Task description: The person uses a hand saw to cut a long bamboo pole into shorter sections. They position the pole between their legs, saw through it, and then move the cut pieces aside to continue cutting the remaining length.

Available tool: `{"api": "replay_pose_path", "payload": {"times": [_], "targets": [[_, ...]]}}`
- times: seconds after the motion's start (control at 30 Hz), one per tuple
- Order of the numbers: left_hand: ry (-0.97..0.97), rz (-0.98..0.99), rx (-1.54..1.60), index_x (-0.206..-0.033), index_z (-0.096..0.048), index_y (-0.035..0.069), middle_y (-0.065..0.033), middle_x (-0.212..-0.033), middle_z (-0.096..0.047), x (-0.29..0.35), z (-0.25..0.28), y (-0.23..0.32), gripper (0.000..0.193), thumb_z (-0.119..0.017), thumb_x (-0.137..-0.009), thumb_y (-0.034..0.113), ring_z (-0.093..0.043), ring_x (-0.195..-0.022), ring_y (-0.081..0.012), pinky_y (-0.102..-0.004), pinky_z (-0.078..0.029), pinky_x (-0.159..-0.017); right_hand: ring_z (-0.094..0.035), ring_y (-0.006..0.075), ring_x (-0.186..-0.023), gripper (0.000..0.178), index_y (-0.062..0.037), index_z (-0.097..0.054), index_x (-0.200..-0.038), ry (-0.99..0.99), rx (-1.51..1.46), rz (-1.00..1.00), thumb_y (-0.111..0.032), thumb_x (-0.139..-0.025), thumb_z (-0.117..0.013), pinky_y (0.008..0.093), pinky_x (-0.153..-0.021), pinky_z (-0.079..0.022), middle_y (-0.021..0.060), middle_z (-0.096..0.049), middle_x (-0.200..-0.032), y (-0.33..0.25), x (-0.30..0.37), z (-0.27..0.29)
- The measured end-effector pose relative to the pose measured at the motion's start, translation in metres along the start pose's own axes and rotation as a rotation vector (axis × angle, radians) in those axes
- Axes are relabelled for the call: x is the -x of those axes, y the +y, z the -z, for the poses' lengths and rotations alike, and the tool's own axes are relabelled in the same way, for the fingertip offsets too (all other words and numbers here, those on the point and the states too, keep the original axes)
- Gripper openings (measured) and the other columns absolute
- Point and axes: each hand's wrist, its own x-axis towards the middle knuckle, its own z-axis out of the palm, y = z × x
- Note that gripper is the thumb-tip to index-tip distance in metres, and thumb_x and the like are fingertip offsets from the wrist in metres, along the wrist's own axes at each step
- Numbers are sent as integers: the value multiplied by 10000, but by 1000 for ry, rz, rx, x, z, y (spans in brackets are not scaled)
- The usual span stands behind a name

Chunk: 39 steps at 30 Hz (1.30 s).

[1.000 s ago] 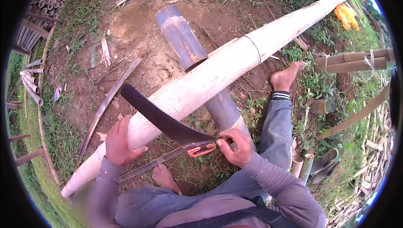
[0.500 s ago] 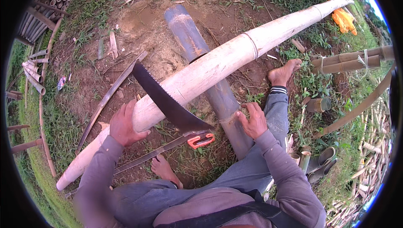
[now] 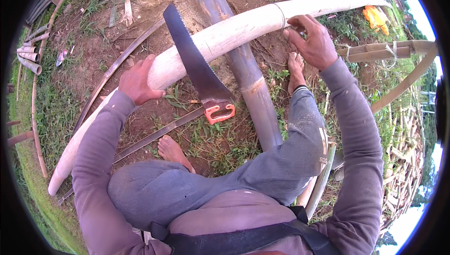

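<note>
My left hand clasps the pale bamboo pole, thumb at its near edge. My right hand is loosely curled by the pole's ring, thumb parted from the fingers; it seems just at the near edge, though I can't be sure it touches. The saw lies across the pole, tip past the far edge, handle past the near one, with a grassy gap between handle and dark bamboo log.
</note>
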Motion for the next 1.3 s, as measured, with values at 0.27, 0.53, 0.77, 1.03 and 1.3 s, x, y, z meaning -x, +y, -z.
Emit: {"api": "replay_pose_path", "payload": {"times": [0.27,0.53,0.77,1.03,1.3], "targets": [[14,-124,80,-1567,-434,59,-216,-1396,-634,-6,-4,-3,1154,-987,-588,318,-673,-1197,-427,-524,-527,-1012,-765,406,-993,284,-118,-810,-1103,-358,462,16,-189,-887,-639,511,-899,-599,202,-793,-1043,169,-271,-68],[19,-82,79,-1498,-501,12,-218,-1402,-618,-13,0,0,1065,-953,-579,303,-615,-1272,-412,-536,-467,-1080,-734,357,-1191,314,-179,-768,-1273,-693,537,-143,-174,-992,-628,462,-1086,-561,173,-781,-1232,238,-269,-136],[46,-100,22,-1476,-484,1,-251,-1326,-631,-15,-9,-2,1018,-926,-636,366,-637,-1187,-458,-597,-480,-1042,-735,387,-1152,314,-151,-753,-1253,-740,361,-66,-180,-961,-641,484,-1050,-569,197,-779,-1181,323,-292,-217],[23,-101,-14,-1462,-471,-11,-260,-1304,-625,-18,-6,0,984,-879,-750,532,-640,-1173,-478,-642,-489,-1022,-737,401,-1111,270,-120,-737,-1220,-667,180,-45,-197,-972,-662,504,-992,-575,198,-780,-1155,371,-315,-272],[5,-84,-19,-1460,-441,-15,-280,-1318,-614,-19,-5,1,893,-751,-891,600,-639,-1165,-488,-674,-485,-1017,-715,402,-1092,285,-87,-719,-1192,-658,122,-26,-307,-1011,-700,500,-977,-558,190,-756,-1154,379,-318,-288]]}}
